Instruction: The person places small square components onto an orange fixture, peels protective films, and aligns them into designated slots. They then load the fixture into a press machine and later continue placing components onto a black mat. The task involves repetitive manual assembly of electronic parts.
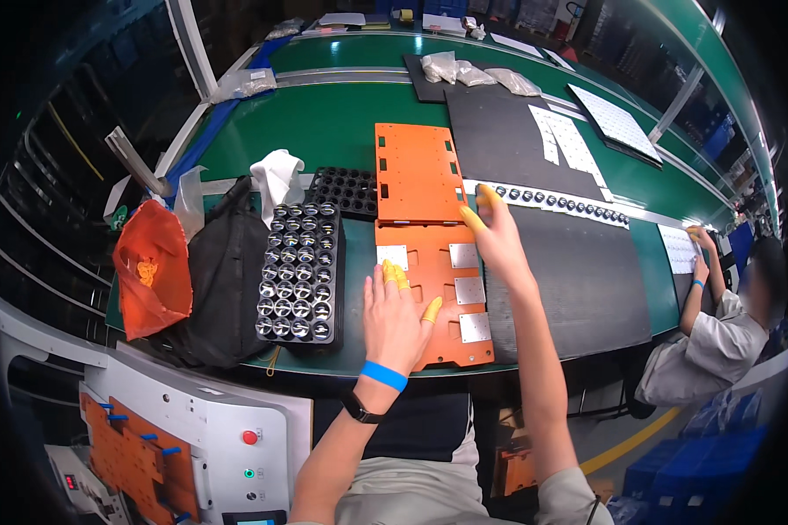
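An orange hinged fixture lies unfolded in front of me, its slotted orange lid on the far side and its orange base nearer. Several small silver plates sit in the base's recesses. My left hand rests over the base's left side, fingers stretched out by another silver plate and thumb apart. At the lid's lower right corner is my right hand, thumb by the edge and fingers apart; whether it touches the lid is hard to tell. Yellow finger cots cover several fingertips on both hands.
Left stands a black tray of shiny round lens-like parts, with another black tray behind. An orange bag and black bag lie beyond. Right, a white strip of round parts lies on black mats. A co-worker sits far right.
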Action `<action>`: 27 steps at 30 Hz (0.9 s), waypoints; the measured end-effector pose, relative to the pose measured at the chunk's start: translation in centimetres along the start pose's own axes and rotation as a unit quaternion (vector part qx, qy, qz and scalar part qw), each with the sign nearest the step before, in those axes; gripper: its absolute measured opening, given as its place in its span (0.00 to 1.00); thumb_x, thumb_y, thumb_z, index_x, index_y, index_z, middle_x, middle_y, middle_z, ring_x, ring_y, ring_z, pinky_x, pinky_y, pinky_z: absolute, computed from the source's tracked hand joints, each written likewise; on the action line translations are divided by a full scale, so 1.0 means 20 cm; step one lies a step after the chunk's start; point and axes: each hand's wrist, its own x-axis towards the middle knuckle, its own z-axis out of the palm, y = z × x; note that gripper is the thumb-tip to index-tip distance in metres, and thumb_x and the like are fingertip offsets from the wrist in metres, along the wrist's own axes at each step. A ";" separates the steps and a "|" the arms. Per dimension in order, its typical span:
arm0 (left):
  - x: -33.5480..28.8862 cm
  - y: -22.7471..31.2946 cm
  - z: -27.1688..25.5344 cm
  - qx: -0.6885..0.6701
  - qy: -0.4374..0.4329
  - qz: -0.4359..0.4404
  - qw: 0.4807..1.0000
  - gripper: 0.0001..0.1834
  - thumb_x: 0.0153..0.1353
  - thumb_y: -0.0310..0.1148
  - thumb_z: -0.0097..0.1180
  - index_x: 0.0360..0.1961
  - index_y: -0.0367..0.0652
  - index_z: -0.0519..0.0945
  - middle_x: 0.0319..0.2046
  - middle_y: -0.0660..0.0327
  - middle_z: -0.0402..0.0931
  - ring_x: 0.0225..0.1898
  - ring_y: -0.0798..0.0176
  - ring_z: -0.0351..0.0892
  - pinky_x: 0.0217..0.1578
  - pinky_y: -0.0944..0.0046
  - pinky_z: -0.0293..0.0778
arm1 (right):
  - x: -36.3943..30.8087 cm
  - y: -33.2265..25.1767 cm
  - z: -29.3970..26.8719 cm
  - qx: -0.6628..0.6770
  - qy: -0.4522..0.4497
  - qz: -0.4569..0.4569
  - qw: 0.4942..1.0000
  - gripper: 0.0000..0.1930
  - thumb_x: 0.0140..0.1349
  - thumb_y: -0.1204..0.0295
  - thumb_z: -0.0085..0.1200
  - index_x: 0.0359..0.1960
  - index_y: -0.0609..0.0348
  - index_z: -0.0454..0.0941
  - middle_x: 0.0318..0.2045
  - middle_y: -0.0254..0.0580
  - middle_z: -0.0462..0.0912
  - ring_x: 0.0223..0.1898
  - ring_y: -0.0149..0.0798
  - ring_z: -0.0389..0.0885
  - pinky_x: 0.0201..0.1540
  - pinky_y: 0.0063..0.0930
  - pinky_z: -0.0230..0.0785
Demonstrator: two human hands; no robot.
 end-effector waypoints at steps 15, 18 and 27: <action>0.00 -0.03 0.02 0.090 -0.026 0.022 0.995 0.42 0.66 0.54 0.55 0.60 0.19 0.70 0.63 0.32 0.67 0.70 0.35 0.60 0.72 0.46 0.54 | 0.40 -0.12 0.10 0.327 0.000 0.093 0.941 0.23 0.70 0.69 0.57 0.63 0.64 0.70 0.41 0.32 0.81 0.34 0.23 0.77 0.36 0.19 0.69; 0.00 -0.04 -0.01 0.075 -0.020 0.036 0.996 0.41 0.66 0.52 0.56 0.61 0.19 0.70 0.63 0.32 0.67 0.70 0.35 0.59 0.72 0.45 0.53 | 0.26 -0.28 -0.08 0.296 -0.002 -0.002 0.955 0.27 0.67 0.67 0.62 0.63 0.67 0.69 0.48 0.42 0.82 0.47 0.32 0.81 0.48 0.26 0.74; -0.52 0.00 -0.37 -0.213 -0.021 0.049 0.976 0.32 0.61 0.38 0.65 0.61 0.29 0.72 0.64 0.38 0.66 0.68 0.33 0.63 0.65 0.43 0.65 | -0.38 -0.28 -0.38 0.076 -0.144 -0.228 0.960 0.23 0.45 0.86 0.59 0.47 0.62 0.83 0.43 0.43 0.85 0.48 0.42 0.84 0.55 0.35 0.75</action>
